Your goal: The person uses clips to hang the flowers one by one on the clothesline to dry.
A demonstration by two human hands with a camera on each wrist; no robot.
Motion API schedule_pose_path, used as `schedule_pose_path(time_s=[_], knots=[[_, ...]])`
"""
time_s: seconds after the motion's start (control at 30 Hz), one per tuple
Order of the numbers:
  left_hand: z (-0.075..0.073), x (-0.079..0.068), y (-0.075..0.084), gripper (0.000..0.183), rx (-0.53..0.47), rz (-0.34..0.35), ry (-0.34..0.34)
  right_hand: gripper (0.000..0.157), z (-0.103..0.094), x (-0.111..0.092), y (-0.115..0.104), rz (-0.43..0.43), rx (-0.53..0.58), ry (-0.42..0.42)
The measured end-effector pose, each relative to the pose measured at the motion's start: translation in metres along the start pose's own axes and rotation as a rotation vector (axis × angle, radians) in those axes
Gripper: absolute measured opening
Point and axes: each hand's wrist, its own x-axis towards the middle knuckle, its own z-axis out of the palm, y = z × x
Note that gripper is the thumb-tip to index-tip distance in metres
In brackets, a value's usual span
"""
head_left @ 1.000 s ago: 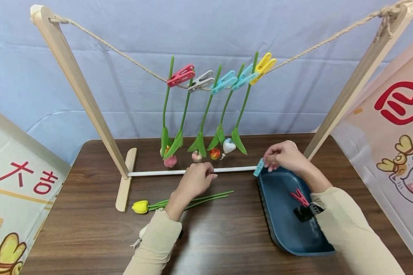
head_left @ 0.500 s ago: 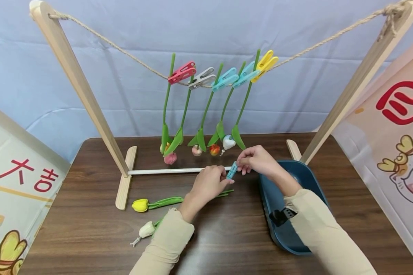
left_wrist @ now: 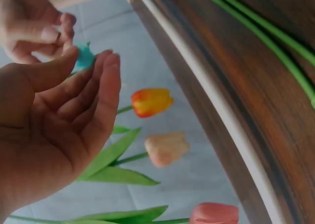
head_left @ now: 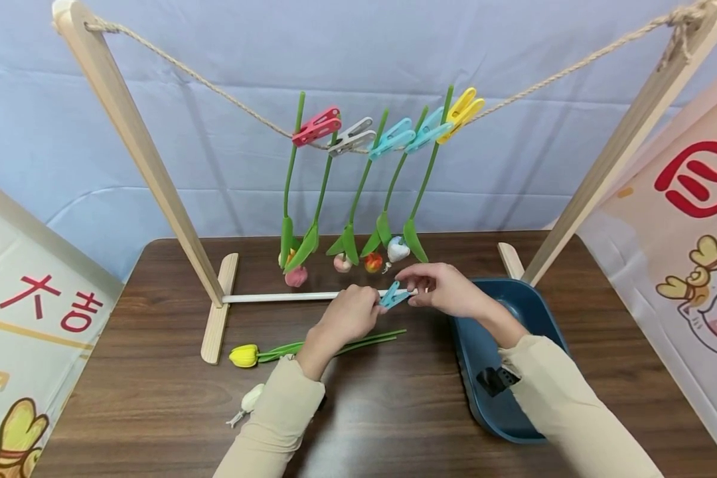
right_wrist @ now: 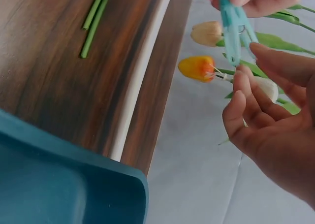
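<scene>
- Left hand (head_left: 351, 312): thumb and fingers pinch one end of a light-blue clothespin (head_left: 396, 297), just above the white rod (head_left: 281, 298) and short of its right end as the head view shows it.
- Right hand (head_left: 445, 289): thumb and fingers stand apart, their tips at the clothespin's spread handles; whether they press on them cannot be told.
- The clothespin is between the two hands, its handles towards the right hand.
- Below the left hand, a yellow tulip (head_left: 243, 356) lies on the table (head_left: 394, 425), its stem running under the wrist; a white tulip (head_left: 252, 398) lies nearer the person, partly hidden by the sleeve.
- Beneath the right forearm stands a blue tray (head_left: 502, 425).
- Beyond the hands, five flowers hang heads down from the rope (head_left: 215, 96) by a red clip (head_left: 317, 126), a grey clip (head_left: 351, 137), two blue ones and a yellow clip (head_left: 461, 115).
- The step in hand looks like passing or turning the clothespin between the hands, with two flowers left to hang.
- The next move probably calls for a firm hold on the handles, freeing the other hand for a tulip stem.
</scene>
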Motion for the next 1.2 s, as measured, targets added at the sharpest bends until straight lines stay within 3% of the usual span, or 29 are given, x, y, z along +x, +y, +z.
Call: schedule_pose_path(time_s=[0.23,0.4,0.63,0.83,0.93,1.2], knots=[[-0.01,-0.004,-0.004,0.019,-0.061,0.0,-0.103,0.038,0.007,-0.001,-0.001,-0.1,-0.136,0.028],[-0.015,-0.007,-0.005,0.019,-0.105,0.006,-0.141,0.036,0.01,-0.003,0.001,-0.182,-0.163,0.07],[-0.015,-0.008,-0.008,0.019,-0.11,0.016,-0.179,0.034,0.012,-0.004,0.002,-0.233,-0.153,0.05],[-0.014,-0.013,-0.011,0.014,-0.112,-0.006,-0.098,0.025,0.007,-0.007,0.004,-0.198,-0.158,0.051],[-0.01,-0.018,-0.015,0.013,-0.058,-0.016,-0.05,0.022,0.0,-0.012,0.008,-0.144,-0.184,0.065],[0.011,-0.035,-0.033,0.024,0.073,-0.138,0.0,0.021,-0.023,-0.026,0.015,-0.007,-0.219,0.07]])
